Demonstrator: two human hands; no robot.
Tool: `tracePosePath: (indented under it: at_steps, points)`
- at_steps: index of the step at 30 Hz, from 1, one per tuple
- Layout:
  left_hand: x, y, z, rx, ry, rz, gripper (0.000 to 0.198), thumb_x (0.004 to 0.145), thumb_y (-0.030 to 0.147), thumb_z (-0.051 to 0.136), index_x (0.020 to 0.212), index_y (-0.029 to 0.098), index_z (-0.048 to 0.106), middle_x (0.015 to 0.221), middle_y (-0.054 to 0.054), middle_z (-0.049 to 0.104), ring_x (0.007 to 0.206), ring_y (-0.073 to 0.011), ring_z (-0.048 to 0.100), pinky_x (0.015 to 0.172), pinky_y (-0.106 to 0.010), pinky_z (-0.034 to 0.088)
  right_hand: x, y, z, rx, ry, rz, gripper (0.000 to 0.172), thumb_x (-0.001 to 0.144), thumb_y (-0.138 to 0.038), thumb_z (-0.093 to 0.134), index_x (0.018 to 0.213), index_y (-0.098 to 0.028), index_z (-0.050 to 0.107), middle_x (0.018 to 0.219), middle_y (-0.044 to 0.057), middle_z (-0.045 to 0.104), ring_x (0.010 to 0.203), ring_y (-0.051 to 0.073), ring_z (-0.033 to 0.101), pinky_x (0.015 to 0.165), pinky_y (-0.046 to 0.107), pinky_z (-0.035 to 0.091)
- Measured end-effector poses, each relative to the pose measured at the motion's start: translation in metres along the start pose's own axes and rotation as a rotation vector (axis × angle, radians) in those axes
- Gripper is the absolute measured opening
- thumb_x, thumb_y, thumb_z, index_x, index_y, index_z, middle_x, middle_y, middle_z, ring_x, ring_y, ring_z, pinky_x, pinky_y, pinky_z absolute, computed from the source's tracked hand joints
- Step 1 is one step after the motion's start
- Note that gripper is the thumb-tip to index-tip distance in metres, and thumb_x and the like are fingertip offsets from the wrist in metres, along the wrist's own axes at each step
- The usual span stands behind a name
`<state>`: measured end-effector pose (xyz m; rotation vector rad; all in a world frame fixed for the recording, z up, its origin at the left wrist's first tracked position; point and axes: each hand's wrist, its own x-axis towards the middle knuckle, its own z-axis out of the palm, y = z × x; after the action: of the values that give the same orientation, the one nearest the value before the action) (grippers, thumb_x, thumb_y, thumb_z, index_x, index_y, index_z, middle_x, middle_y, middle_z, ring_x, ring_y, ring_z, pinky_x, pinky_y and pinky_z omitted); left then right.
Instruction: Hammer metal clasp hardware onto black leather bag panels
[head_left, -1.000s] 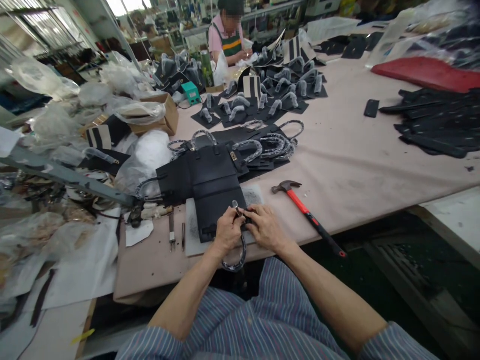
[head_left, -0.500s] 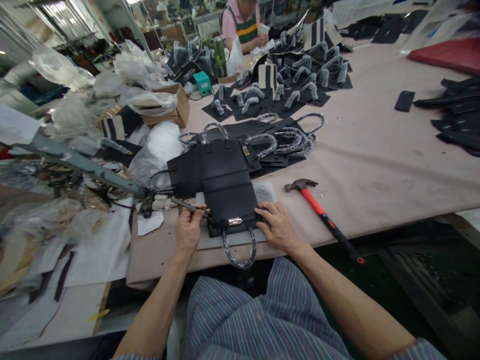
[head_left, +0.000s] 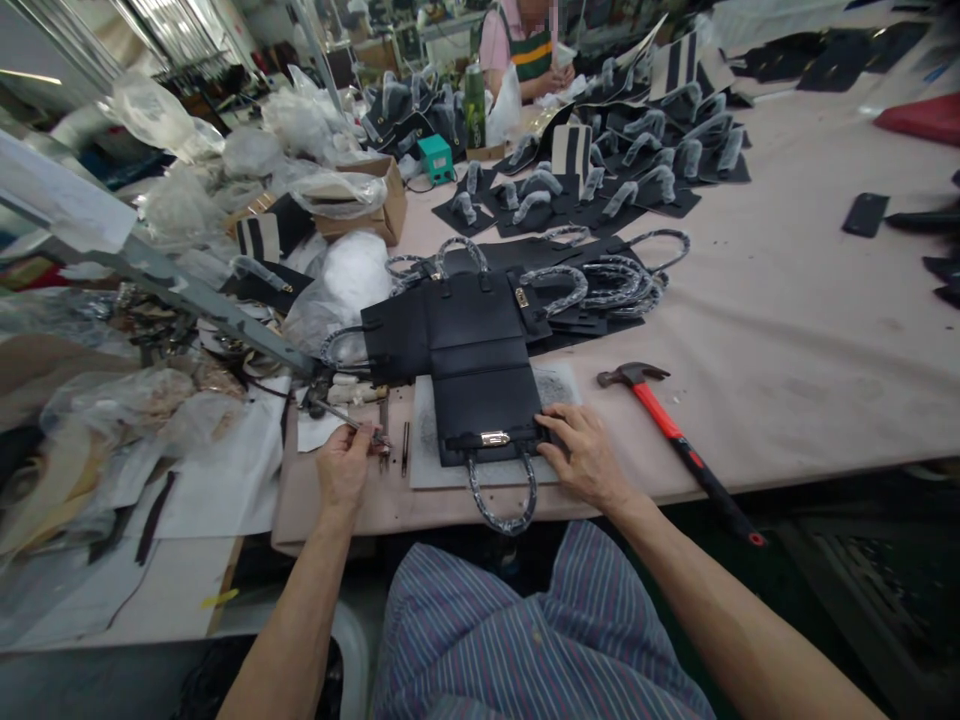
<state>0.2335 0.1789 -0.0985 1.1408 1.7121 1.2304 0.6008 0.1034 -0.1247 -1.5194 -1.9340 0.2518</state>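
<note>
A black handbag panel (head_left: 484,400) lies across a pale grey board (head_left: 422,440) at the table's near edge. It bears a shiny metal clasp (head_left: 495,438) and a plastic-wrapped handle (head_left: 504,515) that hangs over the edge. My right hand (head_left: 585,455) pinches the panel's right edge near the clasp. Left of the board, my left hand (head_left: 345,465) is closed on a slim metal tool (head_left: 331,409), its exact kind unclear. Beside that hand lie thin metal rods (head_left: 406,448). A claw hammer (head_left: 660,415) with a red and black handle rests to the right.
More black bag pieces with wrapped handles (head_left: 611,285) are piled behind the panel. A grey metal bar (head_left: 217,315) slants across the left, near plastic bags and a cardboard box (head_left: 394,205). A phone-like black object (head_left: 865,214) lies at right. A person (head_left: 525,60) sits opposite.
My left hand has moved left, away from the panel's lower left corner, carrying the slim metal tool. My right hand stays at the panel's right edge. The view has shifted slightly.
</note>
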Motion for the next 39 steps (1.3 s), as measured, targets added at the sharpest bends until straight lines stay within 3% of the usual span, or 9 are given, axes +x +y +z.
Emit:
tracePosePath:
  at_steps: [3,7,14,16,19,23,27,34,39]
  points:
    - [0.009,-0.005,-0.024,0.112,0.039,-0.075,0.033,0.073,0.05,0.068,0.077,0.017,0.067,0.073,-0.004,0.072,0.062,-0.0189,0.067,0.059,-0.029,0.057,0.0,0.003,0.002,-0.005,-0.007,-0.006,0.032,0.096,-0.027,0.057,0.125,-0.02,0.064,0.128,0.013,0.06,0.119,0.033,0.053,0.105,0.057,0.044]
    - [0.013,-0.014,-0.044,0.329,-0.073,-0.142,0.029,0.07,0.048,0.066,0.07,0.02,0.065,0.061,-0.002,0.068,0.057,-0.0199,0.065,0.053,-0.027,0.052,-0.001,0.008,0.005,-0.01,-0.003,-0.023,0.033,0.095,-0.03,0.059,0.127,-0.02,0.064,0.129,0.013,0.06,0.118,0.033,0.054,0.104,0.056,0.044]
    - [0.019,-0.007,-0.049,0.915,-0.125,0.029,0.033,0.081,0.049,0.058,0.068,0.02,0.063,0.067,-0.011,0.068,0.07,-0.0305,0.067,0.065,-0.037,0.049,-0.002,0.011,0.008,-0.002,-0.007,-0.033,0.032,0.096,-0.03,0.058,0.126,-0.022,0.065,0.129,0.012,0.06,0.119,0.033,0.054,0.105,0.056,0.043]
    - [0.012,0.005,-0.041,1.111,-0.053,0.15,0.029,0.084,0.044,0.059,0.08,0.017,0.068,0.083,-0.016,0.07,0.08,-0.0346,0.067,0.072,-0.041,0.05,-0.002,0.009,0.007,0.001,0.0,-0.038,0.03,0.096,-0.029,0.058,0.124,-0.022,0.066,0.129,0.012,0.06,0.118,0.033,0.054,0.103,0.056,0.044]
    - [-0.009,0.02,-0.015,1.087,-0.062,0.46,0.023,0.091,0.031,0.053,0.097,0.015,0.069,0.102,-0.017,0.068,0.092,-0.0325,0.066,0.08,-0.042,0.05,0.002,0.001,0.001,-0.035,-0.01,-0.05,0.024,0.096,-0.026,0.057,0.117,-0.02,0.069,0.124,0.013,0.061,0.113,0.032,0.055,0.099,0.054,0.046]
    - [-0.038,0.032,0.037,0.865,-0.408,0.786,0.014,0.096,0.023,0.055,0.1,0.02,0.068,0.104,-0.01,0.068,0.094,-0.0253,0.064,0.084,-0.036,0.05,0.019,-0.014,-0.009,-0.16,-0.185,-0.119,0.024,0.097,-0.016,0.054,0.114,-0.019,0.07,0.114,0.012,0.064,0.102,0.029,0.055,0.09,0.046,0.048]
    - [-0.048,0.041,0.074,0.956,-0.626,0.927,0.008,0.094,0.016,0.059,0.094,0.019,0.067,0.098,-0.01,0.065,0.093,-0.0256,0.061,0.079,-0.036,0.05,0.043,-0.025,-0.019,-0.339,-0.408,-0.219,0.022,0.094,-0.006,0.051,0.101,-0.016,0.07,0.1,0.011,0.064,0.091,0.025,0.057,0.08,0.037,0.047]
    - [-0.06,0.061,0.088,1.27,-0.764,1.171,0.018,0.09,0.001,0.047,0.094,0.011,0.061,0.088,-0.013,0.06,0.081,-0.0248,0.058,0.058,-0.029,0.046,0.071,-0.048,-0.026,-0.574,-0.679,-0.49,0.016,0.095,-0.005,0.049,0.097,-0.012,0.064,0.092,0.013,0.064,0.08,0.024,0.06,0.067,0.032,0.043]
    - [-0.063,0.059,0.093,1.346,-0.786,1.196,0.015,0.088,0.002,0.048,0.093,0.011,0.059,0.087,-0.014,0.061,0.079,-0.0259,0.061,0.057,-0.03,0.048,0.067,-0.05,-0.016,-0.598,-0.674,-0.479,0.016,0.098,-0.01,0.047,0.104,-0.013,0.061,0.096,0.013,0.063,0.08,0.025,0.06,0.061,0.032,0.039]
